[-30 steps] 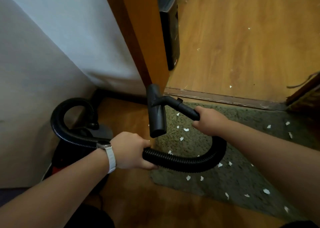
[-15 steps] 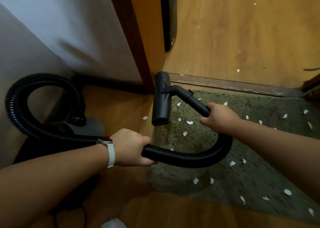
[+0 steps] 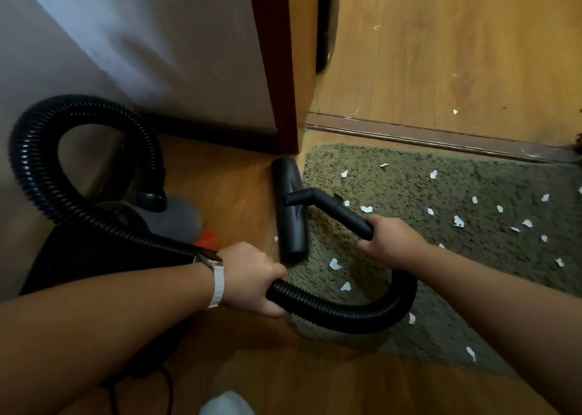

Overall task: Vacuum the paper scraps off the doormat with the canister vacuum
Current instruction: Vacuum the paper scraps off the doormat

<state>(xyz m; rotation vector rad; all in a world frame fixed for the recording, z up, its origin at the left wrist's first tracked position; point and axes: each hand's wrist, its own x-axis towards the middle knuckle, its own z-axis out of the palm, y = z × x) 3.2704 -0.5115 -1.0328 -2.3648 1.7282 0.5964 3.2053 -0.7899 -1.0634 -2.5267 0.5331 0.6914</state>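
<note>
A grey-green shaggy doormat (image 3: 472,257) lies on the wooden floor, strewn with several white paper scraps (image 3: 458,221). The black floor nozzle (image 3: 291,213) rests along the mat's left edge, partly on bare floor. My right hand (image 3: 390,241) is shut on the rigid black wand just behind the nozzle. My left hand (image 3: 252,277) is shut on the ribbed black hose (image 3: 340,310), which loops under my right arm and arcs back left to the dark canister vacuum (image 3: 126,235), mostly hidden by my left forearm.
A wall (image 3: 141,52) and dark door frame post (image 3: 274,68) stand close behind the nozzle. A metal threshold strip (image 3: 441,137) borders the mat's far side, with more scraps on the wooden floor (image 3: 456,52) beyond. A power cord (image 3: 138,386) trails near my left arm.
The nozzle has come down from above the mat onto its left edge. Both hands kept their grip. The view has tilted down and shifted left, showing more of the hose loop.
</note>
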